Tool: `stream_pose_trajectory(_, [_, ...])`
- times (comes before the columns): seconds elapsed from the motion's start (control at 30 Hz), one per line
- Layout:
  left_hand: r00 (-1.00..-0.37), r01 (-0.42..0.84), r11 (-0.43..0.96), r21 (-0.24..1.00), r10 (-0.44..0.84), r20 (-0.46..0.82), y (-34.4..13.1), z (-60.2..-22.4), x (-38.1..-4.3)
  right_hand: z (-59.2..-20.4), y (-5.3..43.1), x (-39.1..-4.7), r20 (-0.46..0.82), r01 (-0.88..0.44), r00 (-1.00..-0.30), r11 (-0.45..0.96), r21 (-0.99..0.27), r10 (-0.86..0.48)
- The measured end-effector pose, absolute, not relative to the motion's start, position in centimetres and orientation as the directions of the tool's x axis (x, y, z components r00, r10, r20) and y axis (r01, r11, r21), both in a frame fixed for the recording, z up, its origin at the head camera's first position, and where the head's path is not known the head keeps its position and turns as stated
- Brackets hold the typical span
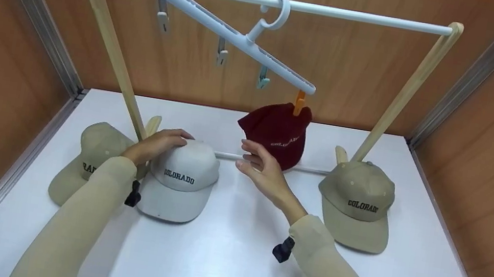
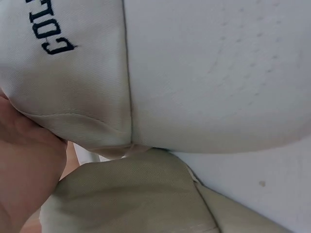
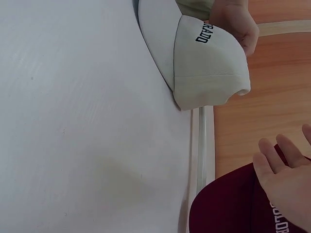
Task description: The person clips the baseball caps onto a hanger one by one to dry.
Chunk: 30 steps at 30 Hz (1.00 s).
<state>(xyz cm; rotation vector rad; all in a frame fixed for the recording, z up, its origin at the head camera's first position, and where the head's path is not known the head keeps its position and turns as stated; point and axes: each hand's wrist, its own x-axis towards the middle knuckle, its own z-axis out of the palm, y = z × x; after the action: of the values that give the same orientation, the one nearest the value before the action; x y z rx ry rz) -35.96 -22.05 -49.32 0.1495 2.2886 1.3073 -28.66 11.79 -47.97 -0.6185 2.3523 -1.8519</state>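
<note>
My left hand (image 1: 159,144) grips the back of the crown of a white cap (image 1: 191,162) marked COLORADO; part of its fingers is hidden. In the left wrist view, its palm (image 2: 29,165) lies against that cap's side (image 2: 82,87). Fingers spread and loosely bent, my right hand (image 1: 266,174) holds nothing, just in front of a maroon cap (image 1: 273,130). This cap hangs by an orange clip (image 1: 299,103) from the low right end of a tilted pale hanger (image 1: 238,38), hooked over a white rod (image 1: 370,18).
A khaki cap (image 1: 102,145) lies left of the white one, partly behind my left sleeve. Another khaki cap (image 1: 359,196) sits by the rack's right wooden leg (image 1: 405,92). Several empty clips, one of them teal (image 1: 263,79), dangle from the hanger. Wooden walls enclose the white table (image 1: 207,266).
</note>
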Motion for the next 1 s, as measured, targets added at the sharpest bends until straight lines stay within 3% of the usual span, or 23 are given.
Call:
stream_pose_trajectory(0.3, [-0.852, -0.136, 0.527, 0.839, 0.37, -0.371, -22.1, -48.9, -36.2, -48.1, 11.9, -28.5, 0.15, -0.228, -0.922, 0.188, -0.955, -0.358])
stream_pose_trajectory(1.0, [-0.884, -0.021, 0.487, 0.873, 0.398, -0.243, -22.5, -47.4, -36.1, -47.8, 11.8, -28.5, 0.171, -0.259, -0.911, 0.198, -0.945, -0.376])
